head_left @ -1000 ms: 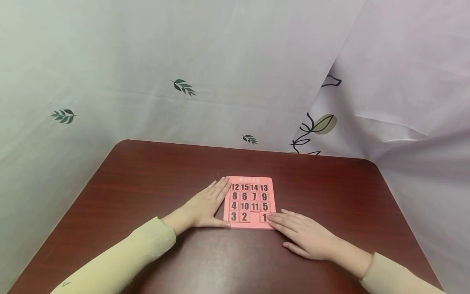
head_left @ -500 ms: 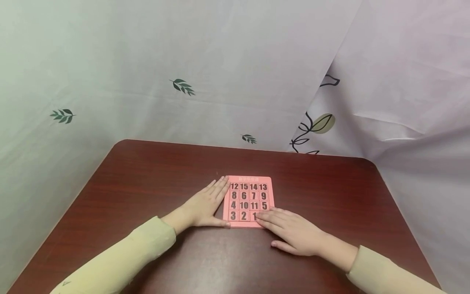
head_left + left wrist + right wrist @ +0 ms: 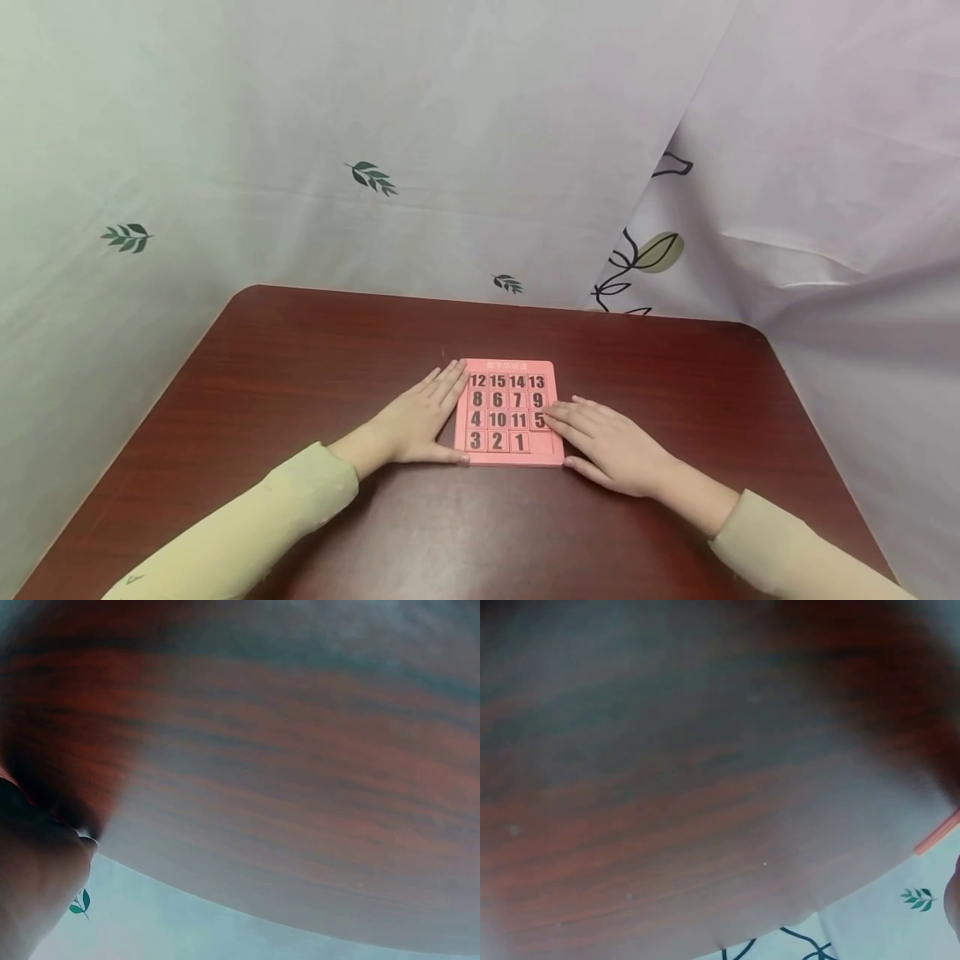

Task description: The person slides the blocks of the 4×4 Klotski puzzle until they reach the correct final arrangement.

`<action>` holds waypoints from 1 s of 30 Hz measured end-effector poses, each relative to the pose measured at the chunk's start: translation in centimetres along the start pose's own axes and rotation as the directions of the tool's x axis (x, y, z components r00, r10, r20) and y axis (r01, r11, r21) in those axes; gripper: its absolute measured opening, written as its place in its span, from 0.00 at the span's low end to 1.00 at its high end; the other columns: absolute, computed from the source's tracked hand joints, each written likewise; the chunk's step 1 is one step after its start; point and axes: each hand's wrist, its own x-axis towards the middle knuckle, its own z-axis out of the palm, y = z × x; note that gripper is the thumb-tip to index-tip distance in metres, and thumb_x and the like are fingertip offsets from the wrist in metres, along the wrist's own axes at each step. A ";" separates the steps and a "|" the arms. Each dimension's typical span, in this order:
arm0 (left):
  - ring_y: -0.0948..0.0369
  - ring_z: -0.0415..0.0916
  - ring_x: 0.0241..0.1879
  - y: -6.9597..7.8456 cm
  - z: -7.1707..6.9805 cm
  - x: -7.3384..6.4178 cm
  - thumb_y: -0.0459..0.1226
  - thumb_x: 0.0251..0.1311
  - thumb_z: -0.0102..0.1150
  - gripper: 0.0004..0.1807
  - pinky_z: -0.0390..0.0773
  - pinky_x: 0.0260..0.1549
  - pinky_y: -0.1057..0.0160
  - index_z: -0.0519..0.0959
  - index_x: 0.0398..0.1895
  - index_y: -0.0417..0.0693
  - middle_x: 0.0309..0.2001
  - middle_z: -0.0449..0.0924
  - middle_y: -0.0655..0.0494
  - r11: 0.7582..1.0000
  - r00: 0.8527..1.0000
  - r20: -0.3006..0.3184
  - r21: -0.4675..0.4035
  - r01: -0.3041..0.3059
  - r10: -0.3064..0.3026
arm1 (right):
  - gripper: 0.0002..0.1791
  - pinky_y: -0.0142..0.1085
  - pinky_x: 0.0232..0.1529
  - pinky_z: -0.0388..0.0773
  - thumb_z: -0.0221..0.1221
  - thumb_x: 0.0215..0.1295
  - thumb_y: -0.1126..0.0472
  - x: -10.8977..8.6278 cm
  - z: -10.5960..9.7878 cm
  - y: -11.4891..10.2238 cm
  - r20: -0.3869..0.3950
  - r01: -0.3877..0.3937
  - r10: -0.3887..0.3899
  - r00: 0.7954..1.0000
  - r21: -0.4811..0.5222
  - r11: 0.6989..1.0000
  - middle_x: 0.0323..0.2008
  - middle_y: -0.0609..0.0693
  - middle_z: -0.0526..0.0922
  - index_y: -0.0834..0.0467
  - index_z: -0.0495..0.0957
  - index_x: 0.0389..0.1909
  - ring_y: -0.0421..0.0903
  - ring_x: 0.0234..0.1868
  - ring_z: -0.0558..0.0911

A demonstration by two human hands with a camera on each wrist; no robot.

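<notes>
A pink sliding number puzzle (image 3: 508, 458) lies flat on the table, its tiles printed with black numbers in a four-wide grid. The empty slot is at the bottom right, beside the 1 tile (image 3: 519, 442). My left hand (image 3: 420, 419) rests along the puzzle's left edge, fingers straight up its side and thumb at the lower left corner. My right hand (image 3: 618, 450) reaches in from the right, its extended fingertips touching the 5 tile (image 3: 538, 420), just above the slot. Its thumb sits by the lower right corner. In the left wrist view, part of my left hand (image 3: 45, 877) shows.
The dark red wooden table (image 3: 337, 333) has rounded far corners. A pale curtain (image 3: 450, 125) with leaf prints hangs behind it and at both sides. The puzzle's pink edge (image 3: 937, 834) shows at the right of the right wrist view.
The 1 tile has slid one place left, next to the 2, leaving the slot at the bottom right. My right hand then moved up to the 5 tile. My left hand has stayed put.
</notes>
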 end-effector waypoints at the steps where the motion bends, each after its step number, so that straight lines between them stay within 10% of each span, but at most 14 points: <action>1: 0.44 0.41 0.87 0.0 0.0 0.0 0.78 0.59 0.54 0.71 0.49 0.86 0.48 0.45 0.85 0.32 0.87 0.39 0.35 1.000 1.000 0.000 0.002 0.000 0.000 | 0.34 0.50 0.76 0.71 0.61 0.75 0.43 0.0 0.0 0.1 0.003 0.000 0.000 1.000 -0.004 1.000 0.74 0.51 0.77 0.58 0.74 0.75 0.50 0.75 0.76; 30: 0.44 0.42 0.87 0.1 -0.1 0.0 0.77 0.59 0.54 0.71 0.51 0.86 0.48 0.46 0.85 0.32 0.87 0.40 0.36 1.000 1.000 0.008 0.000 0.009 -0.009 | 0.31 0.40 0.83 0.56 0.56 0.78 0.44 -0.8 0.1 -0.2 -0.103 0.178 -0.184 0.977 -0.063 0.982 0.69 0.53 0.81 0.61 0.76 0.71 0.52 0.70 0.81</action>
